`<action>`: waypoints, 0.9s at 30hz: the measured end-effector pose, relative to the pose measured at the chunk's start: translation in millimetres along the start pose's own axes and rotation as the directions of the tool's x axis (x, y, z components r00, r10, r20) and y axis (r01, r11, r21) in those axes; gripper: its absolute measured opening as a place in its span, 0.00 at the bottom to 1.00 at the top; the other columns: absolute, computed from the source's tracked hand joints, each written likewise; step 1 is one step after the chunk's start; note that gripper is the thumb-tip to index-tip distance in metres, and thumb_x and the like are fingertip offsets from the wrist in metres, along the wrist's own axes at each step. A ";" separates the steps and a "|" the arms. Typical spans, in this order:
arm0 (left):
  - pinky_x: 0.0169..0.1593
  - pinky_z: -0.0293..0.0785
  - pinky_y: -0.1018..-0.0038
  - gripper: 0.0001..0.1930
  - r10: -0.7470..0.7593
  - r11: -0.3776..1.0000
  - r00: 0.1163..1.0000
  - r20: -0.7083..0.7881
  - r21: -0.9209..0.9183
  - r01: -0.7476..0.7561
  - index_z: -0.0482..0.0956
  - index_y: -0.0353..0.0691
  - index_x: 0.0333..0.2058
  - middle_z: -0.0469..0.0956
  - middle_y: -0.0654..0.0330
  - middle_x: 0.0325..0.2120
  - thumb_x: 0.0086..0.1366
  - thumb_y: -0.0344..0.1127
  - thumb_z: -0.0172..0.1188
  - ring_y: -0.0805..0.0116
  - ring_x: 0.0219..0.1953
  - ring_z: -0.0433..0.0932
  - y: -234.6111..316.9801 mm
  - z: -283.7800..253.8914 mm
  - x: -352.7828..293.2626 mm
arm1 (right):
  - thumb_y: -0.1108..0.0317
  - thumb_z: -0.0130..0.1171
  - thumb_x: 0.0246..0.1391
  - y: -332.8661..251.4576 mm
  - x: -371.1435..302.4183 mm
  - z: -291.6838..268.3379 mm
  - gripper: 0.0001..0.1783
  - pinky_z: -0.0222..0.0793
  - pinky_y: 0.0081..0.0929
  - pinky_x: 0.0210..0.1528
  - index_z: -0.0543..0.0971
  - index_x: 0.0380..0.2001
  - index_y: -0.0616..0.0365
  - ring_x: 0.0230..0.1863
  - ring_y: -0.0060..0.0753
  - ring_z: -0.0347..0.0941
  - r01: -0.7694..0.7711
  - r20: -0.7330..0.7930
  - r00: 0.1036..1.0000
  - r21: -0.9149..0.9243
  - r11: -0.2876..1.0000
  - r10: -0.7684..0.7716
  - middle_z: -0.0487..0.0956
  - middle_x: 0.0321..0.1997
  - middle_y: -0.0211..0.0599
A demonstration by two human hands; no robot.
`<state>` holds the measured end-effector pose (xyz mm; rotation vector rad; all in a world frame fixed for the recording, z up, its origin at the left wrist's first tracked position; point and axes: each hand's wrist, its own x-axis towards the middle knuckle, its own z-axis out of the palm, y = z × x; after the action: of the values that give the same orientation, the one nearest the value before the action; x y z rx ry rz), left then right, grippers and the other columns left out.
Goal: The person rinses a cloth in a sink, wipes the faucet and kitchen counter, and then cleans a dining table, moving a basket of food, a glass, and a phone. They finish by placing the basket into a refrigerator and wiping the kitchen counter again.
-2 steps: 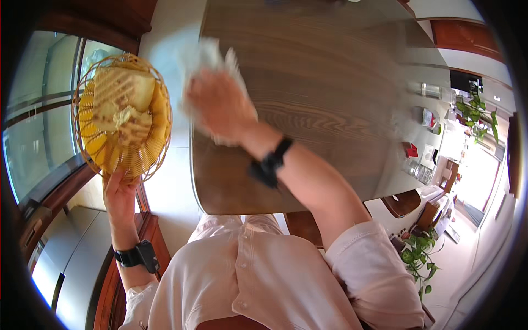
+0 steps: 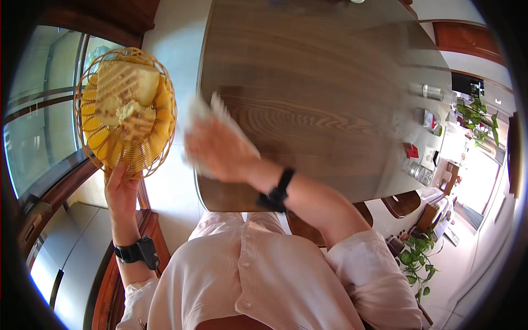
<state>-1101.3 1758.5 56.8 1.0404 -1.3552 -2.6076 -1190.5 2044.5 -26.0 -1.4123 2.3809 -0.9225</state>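
At the left, my left hand [image 2: 122, 190] grips the near rim of a yellow wicker basket [image 2: 114, 151] and holds it up beside the table. Inside lie a large flat piece of grill-marked bread [image 2: 129, 82] and a smaller torn piece [image 2: 136, 118]. Over the left edge of the dark wooden table [image 2: 308, 82], my right hand [image 2: 220, 148] is closed on a whitish cloth [image 2: 201, 113]. Motion blurs the hand and the cloth. Whether the cloth touches the tabletop cannot be made out.
Glass jars [image 2: 432, 92] and a small red packet [image 2: 411, 150] stand along the table's right side. Wooden chairs [image 2: 399, 203] are tucked at its near edge. Dark-framed glass doors [image 2: 41, 126] rise at the left, and a leafy plant [image 2: 419, 258] is at the lower right.
My right hand has swept toward my body with the cloth, along the table's left edge. The basket in my left hand has shifted only slightly.
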 end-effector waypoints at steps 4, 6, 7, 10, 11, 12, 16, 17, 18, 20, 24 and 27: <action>0.44 0.83 0.66 0.20 -0.004 1.000 1.000 -0.001 0.030 0.004 0.63 0.38 0.59 0.76 0.53 0.51 0.68 0.26 0.49 0.61 0.47 0.80 -0.5 -5.6 1.9 | 0.58 0.52 0.54 -42.2 -75.5 -4.5 0.27 0.38 0.47 0.75 0.71 0.59 0.44 0.72 0.39 0.51 0.101 0.154 0.982 0.081 0.992 -0.112 0.64 0.68 0.34; 0.43 0.84 0.66 0.20 -0.018 0.997 1.000 -0.020 0.070 0.020 0.65 0.39 0.58 0.76 0.53 0.51 0.67 0.26 0.51 0.61 0.47 0.80 0.6 -1.3 2.8 | 0.57 0.56 0.50 -43.5 -114.7 -13.6 0.27 0.39 0.48 0.74 0.74 0.55 0.45 0.70 0.39 0.55 0.087 0.179 0.978 0.112 0.990 -0.106 0.68 0.65 0.35; 0.43 0.84 0.66 0.20 -0.027 0.997 1.000 -0.007 0.076 0.028 0.65 0.39 0.58 0.76 0.53 0.51 0.67 0.26 0.51 0.61 0.47 0.80 -2.0 3.5 3.9 | 0.57 0.58 0.48 -41.3 -134.1 -22.6 0.27 0.39 0.48 0.74 0.76 0.54 0.46 0.69 0.39 0.57 0.079 0.192 0.976 0.126 0.989 -0.102 0.70 0.63 0.36; 0.43 0.84 0.65 0.20 -0.102 0.984 0.995 0.017 0.148 0.099 0.66 0.39 0.57 0.77 0.53 0.50 0.66 0.26 0.52 0.59 0.47 0.80 -12.8 20.7 1.0 | 0.58 0.62 0.41 19.7 -154.0 -88.2 0.25 0.45 0.52 0.71 0.78 0.48 0.47 0.65 0.46 0.61 -0.336 -0.082 0.942 -0.285 0.898 0.326 0.73 0.57 0.36; 0.43 0.84 0.64 0.20 -0.133 0.980 0.991 0.012 0.148 0.130 0.67 0.39 0.57 0.77 0.54 0.49 0.66 0.25 0.52 0.59 0.46 0.81 -26.1 36.6 2.0 | 0.60 0.63 0.40 55.4 -176.8 -98.5 0.27 0.46 0.52 0.70 0.77 0.49 0.49 0.65 0.48 0.61 -0.472 -0.246 0.880 -0.353 0.808 0.406 0.73 0.56 0.36; 0.43 0.84 0.64 0.20 -0.177 0.974 0.981 0.081 0.155 0.163 0.67 0.39 0.57 0.77 0.54 0.49 0.66 0.25 0.51 0.59 0.45 0.81 -41.1 57.9 8.0 | 0.63 0.63 0.44 107.2 -216.7 -104.1 0.32 0.43 0.52 0.71 0.73 0.56 0.51 0.67 0.50 0.58 -0.709 -0.394 0.624 0.076 0.701 0.674 0.70 0.61 0.40; 0.43 0.84 0.63 0.22 -0.317 0.942 0.929 0.192 0.180 0.284 0.63 0.40 0.59 0.76 0.55 0.50 0.66 0.25 0.49 0.59 0.46 0.80 -83.1 106.6 4.7 | 0.50 0.44 0.60 133.9 -187.5 -111.0 0.35 0.36 0.50 0.72 0.61 0.66 0.57 0.73 0.49 0.47 -0.961 -0.744 0.256 -0.263 0.082 0.617 0.58 0.71 0.44; 0.43 0.84 0.63 0.23 -0.347 0.932 0.923 0.168 0.171 0.320 0.62 0.41 0.60 0.75 0.55 0.51 0.66 0.25 0.49 0.59 0.47 0.80 -92.5 108.5 2.7 | 0.50 0.44 0.60 97.2 -151.9 -110.4 0.36 0.34 0.48 0.73 0.59 0.67 0.59 0.73 0.48 0.47 -0.940 -0.554 0.301 -0.310 0.144 0.776 0.58 0.72 0.45; 0.43 0.83 0.64 0.23 -0.355 0.930 0.915 0.192 0.168 0.326 0.61 0.42 0.60 0.74 0.56 0.52 0.66 0.25 0.49 0.59 0.48 0.79 -104.8 124.6 -0.1 | 0.55 0.48 0.58 77.6 -150.3 -91.5 0.33 0.36 0.48 0.73 0.64 0.63 0.59 0.72 0.48 0.49 -0.849 -0.494 0.509 -0.425 0.315 0.705 0.59 0.70 0.45; 0.42 0.83 0.65 0.23 -0.345 0.929 0.921 0.179 0.204 0.308 0.62 0.43 0.59 0.74 0.57 0.52 0.66 0.25 0.50 0.60 0.47 0.79 -118.2 125.5 -0.3 | 0.60 0.55 0.51 16.5 -130.4 -78.9 0.34 0.39 0.49 0.73 0.66 0.63 0.51 0.72 0.46 0.49 -0.665 -0.127 0.746 -0.197 0.721 0.654 0.60 0.69 0.45; 0.41 0.82 0.68 0.22 -0.292 0.940 0.941 0.173 0.232 0.249 0.65 0.47 0.58 0.75 0.58 0.51 0.66 0.27 0.53 0.62 0.46 0.79 -143.0 137.3 2.3 | 0.55 0.69 0.36 -30.4 -231.4 -53.8 0.42 0.41 0.50 0.72 0.69 0.60 0.41 0.74 0.42 0.48 -0.333 -0.086 0.941 -0.064 0.941 0.327 0.61 0.69 0.31; 0.43 0.81 0.68 0.21 -0.271 0.948 0.954 0.125 0.207 0.242 0.66 0.46 0.57 0.75 0.58 0.52 0.67 0.30 0.55 0.62 0.45 0.80 -153.0 137.9 0.1 | 0.56 0.68 0.36 -6.6 -311.0 -83.8 0.42 0.41 0.52 0.72 0.69 0.60 0.41 0.72 0.43 0.52 -0.508 -0.207 0.852 -0.114 0.854 0.480 0.64 0.66 0.35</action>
<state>-1138.5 1952.9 -0.7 1.1325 -1.6325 -2.8415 -1066.9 2340.3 5.5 -0.7019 2.8049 -0.7392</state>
